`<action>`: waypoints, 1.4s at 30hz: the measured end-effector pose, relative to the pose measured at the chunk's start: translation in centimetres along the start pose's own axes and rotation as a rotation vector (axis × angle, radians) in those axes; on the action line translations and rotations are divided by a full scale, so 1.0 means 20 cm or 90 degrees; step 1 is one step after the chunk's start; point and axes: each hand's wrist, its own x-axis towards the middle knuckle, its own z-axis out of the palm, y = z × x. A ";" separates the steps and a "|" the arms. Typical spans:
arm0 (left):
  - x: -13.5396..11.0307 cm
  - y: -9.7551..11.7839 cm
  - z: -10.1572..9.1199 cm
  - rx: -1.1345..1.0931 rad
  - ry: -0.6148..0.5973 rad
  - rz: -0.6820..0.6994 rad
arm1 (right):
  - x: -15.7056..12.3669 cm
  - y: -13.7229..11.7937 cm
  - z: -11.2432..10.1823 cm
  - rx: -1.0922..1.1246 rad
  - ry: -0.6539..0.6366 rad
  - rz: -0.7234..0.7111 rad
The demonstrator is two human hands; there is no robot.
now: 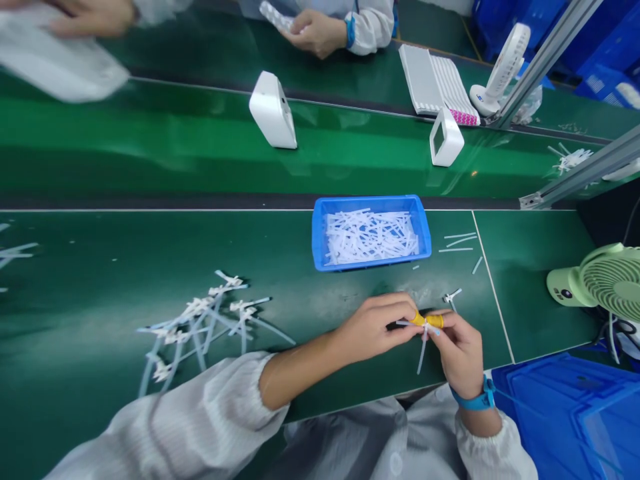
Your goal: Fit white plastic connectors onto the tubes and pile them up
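My left hand (377, 327) and my right hand (460, 350) meet above the green table, their fingers pinched round a small white connector with thin pale strips (423, 353). One strip hangs down from it toward me. Yellow finger covers (434, 321) sit on fingertips of both hands. Just beyond my right hand lies a similar white piece with strips (451, 299). To the left of my left arm is a loose heap of such pieces (197, 310) with long pale blue strips. A blue bin (320, 250) full of short white strips stands beyond my hands.
Loose strips (457, 241) lie right of the bin. White devices (273, 110) stand on the green conveyor belt (200, 140). A green fan (610, 280) is at the right, above a blue crate (565, 413). Across the belt, a co-worker's hand (317, 33) holds a white part.
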 end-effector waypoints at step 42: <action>-0.02 -0.01 0.04 0.103 0.012 -0.034 | 0.01 -0.01 0.10 0.063 0.056 0.067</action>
